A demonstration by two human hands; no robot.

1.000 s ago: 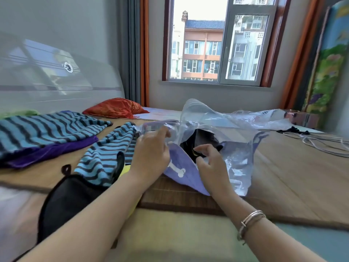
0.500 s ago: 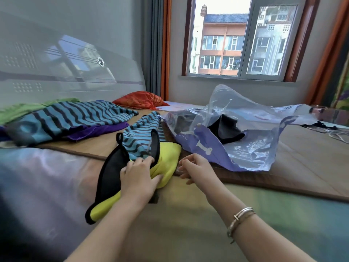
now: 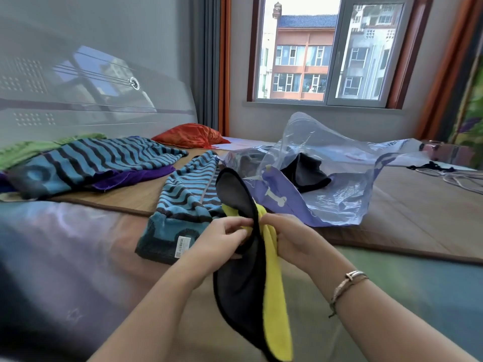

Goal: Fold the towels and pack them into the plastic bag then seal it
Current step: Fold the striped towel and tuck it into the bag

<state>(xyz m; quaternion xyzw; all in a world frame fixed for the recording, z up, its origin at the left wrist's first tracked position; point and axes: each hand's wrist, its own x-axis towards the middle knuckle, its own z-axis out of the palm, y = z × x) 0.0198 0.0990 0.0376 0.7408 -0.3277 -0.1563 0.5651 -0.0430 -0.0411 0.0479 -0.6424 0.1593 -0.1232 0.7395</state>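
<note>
Hands both on black/yellow towel, lifted off bed at 6 o'clock: left hand fingers curled, pinching its top edge; right hand wrapped round yellow side. Plastic bag lies open on mat at 1 o'clock, dark towel inside. Striped towel flat just left of hands, 11 o'clock.

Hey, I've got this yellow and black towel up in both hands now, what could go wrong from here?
1. Both hands, left and right, pinch the yellow and black towel at one bunched spot, so it hangs twisted; a fold begun there may come out crooked.
2. The plastic bag lies slumped with a dark towel inside; its mouth may collapse during packing.
3. The striped towel lies right beside your hands and might get dragged.
</note>
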